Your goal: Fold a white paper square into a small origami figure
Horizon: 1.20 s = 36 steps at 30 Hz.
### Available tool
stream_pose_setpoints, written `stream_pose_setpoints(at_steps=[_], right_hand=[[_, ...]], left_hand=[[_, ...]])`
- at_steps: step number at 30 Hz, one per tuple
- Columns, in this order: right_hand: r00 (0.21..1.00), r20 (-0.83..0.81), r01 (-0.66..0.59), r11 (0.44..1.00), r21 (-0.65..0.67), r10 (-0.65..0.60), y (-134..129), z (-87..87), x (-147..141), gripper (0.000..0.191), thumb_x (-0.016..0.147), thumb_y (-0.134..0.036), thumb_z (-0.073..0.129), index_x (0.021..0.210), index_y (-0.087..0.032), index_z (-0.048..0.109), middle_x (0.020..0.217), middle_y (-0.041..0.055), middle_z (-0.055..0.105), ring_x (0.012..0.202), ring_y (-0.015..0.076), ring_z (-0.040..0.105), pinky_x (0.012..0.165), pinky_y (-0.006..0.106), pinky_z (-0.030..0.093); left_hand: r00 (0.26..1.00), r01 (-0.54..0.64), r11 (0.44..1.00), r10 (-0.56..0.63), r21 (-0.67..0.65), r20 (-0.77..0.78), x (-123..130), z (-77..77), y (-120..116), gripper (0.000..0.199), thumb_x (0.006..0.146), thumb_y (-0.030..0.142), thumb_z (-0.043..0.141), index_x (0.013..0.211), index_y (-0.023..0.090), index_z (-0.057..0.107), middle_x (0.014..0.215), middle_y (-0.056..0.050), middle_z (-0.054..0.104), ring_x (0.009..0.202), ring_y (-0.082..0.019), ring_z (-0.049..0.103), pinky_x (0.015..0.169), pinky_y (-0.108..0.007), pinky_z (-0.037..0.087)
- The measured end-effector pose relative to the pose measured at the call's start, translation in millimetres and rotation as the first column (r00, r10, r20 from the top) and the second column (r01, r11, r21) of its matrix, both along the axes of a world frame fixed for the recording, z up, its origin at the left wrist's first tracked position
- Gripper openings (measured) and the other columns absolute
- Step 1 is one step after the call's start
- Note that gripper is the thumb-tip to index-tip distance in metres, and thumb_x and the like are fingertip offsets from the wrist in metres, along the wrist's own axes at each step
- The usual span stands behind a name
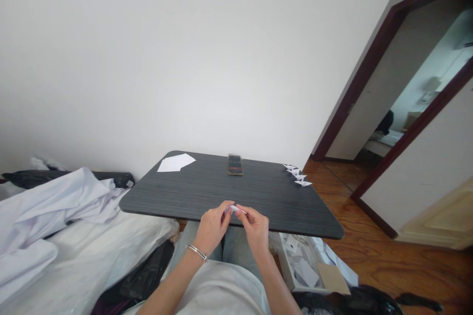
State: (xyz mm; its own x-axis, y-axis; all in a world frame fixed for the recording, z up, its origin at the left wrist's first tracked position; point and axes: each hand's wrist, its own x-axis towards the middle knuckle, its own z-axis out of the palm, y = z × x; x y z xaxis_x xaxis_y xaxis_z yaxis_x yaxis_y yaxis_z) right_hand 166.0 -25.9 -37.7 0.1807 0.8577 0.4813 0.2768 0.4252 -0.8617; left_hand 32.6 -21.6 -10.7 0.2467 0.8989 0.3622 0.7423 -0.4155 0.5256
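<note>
Both my hands are raised just over the near edge of a dark grey wood-grain table [229,194]. Between their fingertips, a small folded piece of white paper [234,210] is pinched. My left hand [212,227], with a silver bangle [196,252] on its wrist, holds one end, and my right hand [255,229] holds the other. Farther back on the tabletop lie loose white paper sheets [175,162] and a phone [235,164]. Several small folded white paper pieces [296,174] form a row at the table's right edge.
White fabric [55,211] and a black plastic bag [66,178] are heaped at the left. Below the table at the right sits an open box holding paper [299,263]. A wooden floor [369,256] extends right to a dark-framed doorway [384,74].
</note>
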Motion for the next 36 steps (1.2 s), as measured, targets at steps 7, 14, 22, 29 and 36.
stream_pose_setpoints(at_steps=[7, 14, 22, 29, 36], right_hand=[[0.995, -0.088, -0.051, 0.998, -0.025, 0.049, 0.8, -0.2, 0.2, 0.023, 0.075, -0.034, 0.056, 0.085, -0.017, 0.069, 0.078, 0.0067, 0.07, 0.068, 0.0194, 0.063, 0.062, 0.028, 0.052], [0.989, -0.118, -0.092, 0.996, -0.008, 0.091, -0.3, 3.1, 0.4, 0.019, 0.076, -0.028, 0.055, 0.084, -0.018, 0.069, 0.08, 0.0063, 0.069, 0.072, 0.0197, 0.063, 0.065, 0.03, 0.052], [0.989, -0.139, -0.059, 0.998, -0.006, 0.057, -0.8, 3.4, 2.0, 0.016, 0.074, -0.028, 0.058, 0.081, -0.019, 0.069, 0.08, 0.0062, 0.069, 0.075, 0.0205, 0.063, 0.07, 0.032, 0.05], [0.991, -0.127, -0.034, 0.999, 0.022, 0.036, -3.2, 7.1, 1.8, 0.012, 0.075, -0.024, 0.057, 0.076, -0.017, 0.067, 0.076, 0.0056, 0.068, 0.073, 0.0187, 0.062, 0.068, 0.03, 0.049], [1.0, -0.02, 0.015, 0.995, 0.094, -0.013, -7.4, 12.6, 1.9, 0.013, 0.074, -0.024, 0.056, 0.066, -0.018, 0.064, 0.069, 0.0037, 0.063, 0.066, 0.0165, 0.058, 0.059, 0.026, 0.046]], left_hand=[[0.984, 0.01, 1.0, -0.008, -0.009, 0.175, -0.8, 0.2, 2.3, 0.031, 0.084, 0.029, 0.035, 0.101, 0.02, 0.059, 0.066, -0.002, 0.063, 0.055, -0.013, 0.054, 0.055, -0.02, 0.039], [0.937, 0.043, 0.998, -0.026, -0.04, 0.348, -0.6, -1.9, 6.3, 0.028, 0.081, 0.029, 0.041, 0.095, 0.019, 0.062, 0.066, -0.001, 0.064, 0.054, -0.012, 0.054, 0.056, -0.02, 0.041], [0.917, 0.038, 0.997, -0.01, -0.062, 0.399, -1.3, -3.4, 8.4, 0.027, 0.08, 0.029, 0.043, 0.094, 0.019, 0.063, 0.063, 0.0, 0.062, 0.052, -0.012, 0.054, 0.054, -0.02, 0.041], [0.912, 0.03, 0.997, 0.002, -0.072, 0.411, -0.9, -3.8, 6.9, 0.026, 0.078, 0.028, 0.044, 0.098, 0.019, 0.059, 0.063, 0.0, 0.061, 0.055, -0.012, 0.055, 0.054, -0.019, 0.041], [0.921, 0.049, 0.996, -0.018, -0.07, 0.389, -0.4, -3.2, 4.6, 0.023, 0.079, 0.028, 0.042, 0.088, 0.019, 0.06, 0.058, 0.002, 0.057, 0.054, -0.012, 0.055, 0.051, -0.018, 0.039]])
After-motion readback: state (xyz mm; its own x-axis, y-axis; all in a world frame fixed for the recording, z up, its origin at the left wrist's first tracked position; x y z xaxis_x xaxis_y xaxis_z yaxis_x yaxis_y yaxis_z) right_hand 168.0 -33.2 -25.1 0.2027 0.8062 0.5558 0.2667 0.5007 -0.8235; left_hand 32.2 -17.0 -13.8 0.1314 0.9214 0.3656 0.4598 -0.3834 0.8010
